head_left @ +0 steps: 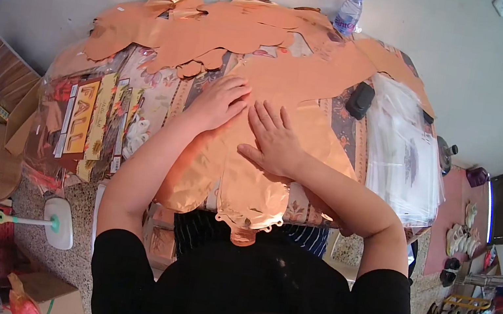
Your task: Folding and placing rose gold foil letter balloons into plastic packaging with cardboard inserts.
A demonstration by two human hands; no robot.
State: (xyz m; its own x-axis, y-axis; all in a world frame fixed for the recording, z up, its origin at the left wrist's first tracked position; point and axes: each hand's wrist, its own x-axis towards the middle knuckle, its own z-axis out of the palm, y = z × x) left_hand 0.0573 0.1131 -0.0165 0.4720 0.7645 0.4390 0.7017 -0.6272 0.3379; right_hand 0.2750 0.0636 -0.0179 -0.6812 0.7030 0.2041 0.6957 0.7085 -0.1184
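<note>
Foil balloon [248, 176], copper, lies flat at the worktop's [338, 115] six o'clock edge. Left hand [217, 103] and right hand [277, 140] press it with spread-open grip; smoothing evenly toward twelve o'clock should avoid creases.

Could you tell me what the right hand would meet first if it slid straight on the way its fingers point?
Probably only more of the copper foil balloon under the right hand; beyond that, perhaps the water bottle.

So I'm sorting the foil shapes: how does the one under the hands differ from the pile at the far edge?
The foil balloon under the left hand and right hand lies single, pressed flat, hanging over the near edge. The far pile overlaps in layers, crinkled, untouched. Both are shiny copper.
</note>
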